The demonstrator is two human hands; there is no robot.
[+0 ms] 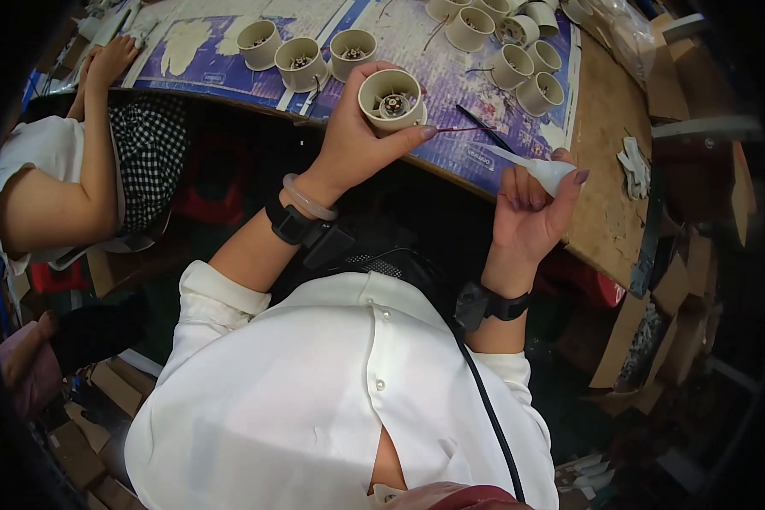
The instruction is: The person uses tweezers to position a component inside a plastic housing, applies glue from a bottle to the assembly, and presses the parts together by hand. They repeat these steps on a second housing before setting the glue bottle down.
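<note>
My left hand is closed around a cream cup-shaped housing, tilted so that its open mouth faces me. Inside it sits a round metal part like a small motor. Dark red wires stick out to the right, beside my left thumb. My right hand grips a small translucent white squeeze bottle between thumb and fingers. Its thin nozzle points left toward the housing, apart from it. Behind the nozzle, a black pen-like tool lies on the table.
Three similar housings stand beyond my left hand, and several more are grouped at the far right. The table has a stained blue mat. A white glove lies at right. Another person's arm is at left; cardboard boxes stand right.
</note>
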